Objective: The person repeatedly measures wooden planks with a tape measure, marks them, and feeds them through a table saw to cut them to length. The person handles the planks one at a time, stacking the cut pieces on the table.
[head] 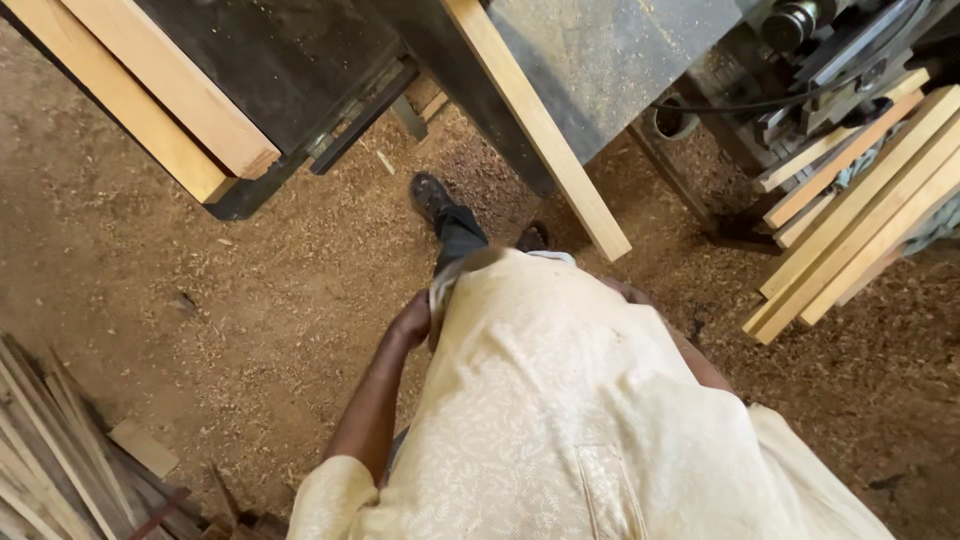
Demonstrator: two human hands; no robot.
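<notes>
The left hand (412, 322) is down by the person's side, and its grip is pinched on the hem of the cream shirt (560, 400). The right hand (625, 292) peeks out past the shirt on the other side; I cannot tell if it is apart or together. A long pale plank (540, 125) lies on the dark saw surface (600, 60), with its near end just above the hands. Sawdust covers the floor (250, 290).

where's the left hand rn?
In the head view the left hand sits centre frame, left of the torso, gripping the lower hem of the cream shirt above the sawdust floor, just below the dark shoe.
</notes>
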